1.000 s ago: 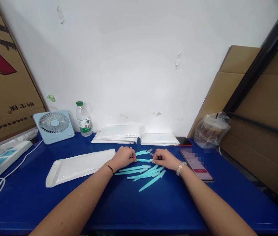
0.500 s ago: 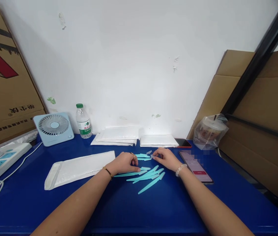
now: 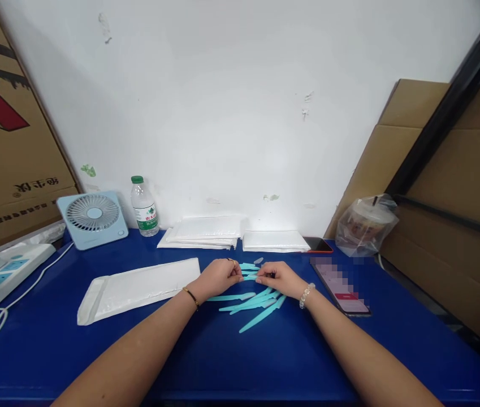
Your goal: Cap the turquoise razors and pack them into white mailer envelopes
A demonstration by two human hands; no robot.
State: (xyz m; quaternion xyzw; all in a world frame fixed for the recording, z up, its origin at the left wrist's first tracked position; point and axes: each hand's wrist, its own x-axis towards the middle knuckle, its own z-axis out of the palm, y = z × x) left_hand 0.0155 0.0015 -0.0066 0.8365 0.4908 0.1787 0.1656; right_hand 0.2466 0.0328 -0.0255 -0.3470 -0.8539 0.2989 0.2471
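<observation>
My left hand [image 3: 221, 277] is closed in a pinch on a turquoise eyebrow razor [image 3: 249, 277] just above the blue table. My right hand [image 3: 282, 278] pinches that razor's other end; its fingertips hide the blade and whatever cap is there. Behind the hands, more turquoise razors [image 3: 249, 265] lie beside a loose clear blade cap [image 3: 258, 260]. Nearer to me, several razors [image 3: 260, 319] are fanned out on the table, with clear caps on some blade ends. One razor [image 3: 231, 297] lies just below my left hand, partly covered by it.
A white padded envelope [image 3: 142, 287] lies left of my hands. White packets [image 3: 206, 228] are stacked against the wall, with more [image 3: 276, 241] beside them. A lit phone [image 3: 341, 288], another phone [image 3: 319, 245] and a bagged cup [image 3: 366, 226] stand right; a bottle [image 3: 144, 209] and fan [image 3: 94, 217] left.
My left hand has moved slightly up and right and now pinches a razor. My right hand has come down and left with the clear cap to that razor's end.
</observation>
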